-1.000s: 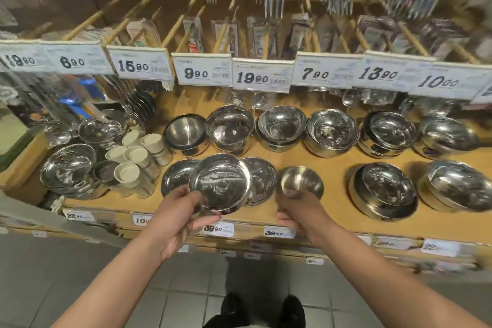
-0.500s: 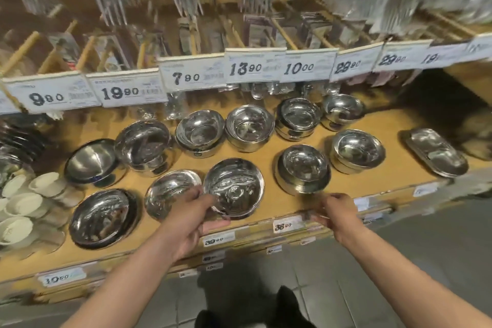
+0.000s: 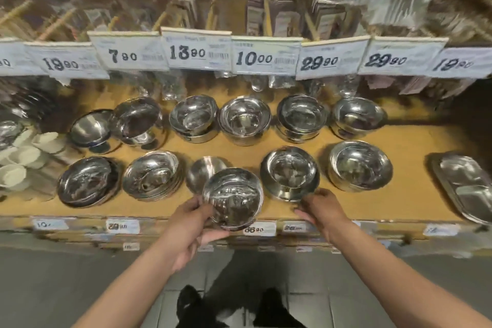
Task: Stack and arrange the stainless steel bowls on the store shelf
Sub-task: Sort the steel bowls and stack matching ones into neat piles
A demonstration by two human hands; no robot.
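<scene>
We hold a shiny bowl in our left hand, low in the middle of the frame, over the front edge of the wooden shelf. Our fingers curl round its left rim. A moment ago it sat further left; now it hangs just in front of a small dull bowl and beside a bowl stack. Our right hand has come up to that stack, fingers loosely bent and touching the shelf by its base, gripping nothing. We think the bowl will go onto one of these next. White cups sit at the far left.
</scene>
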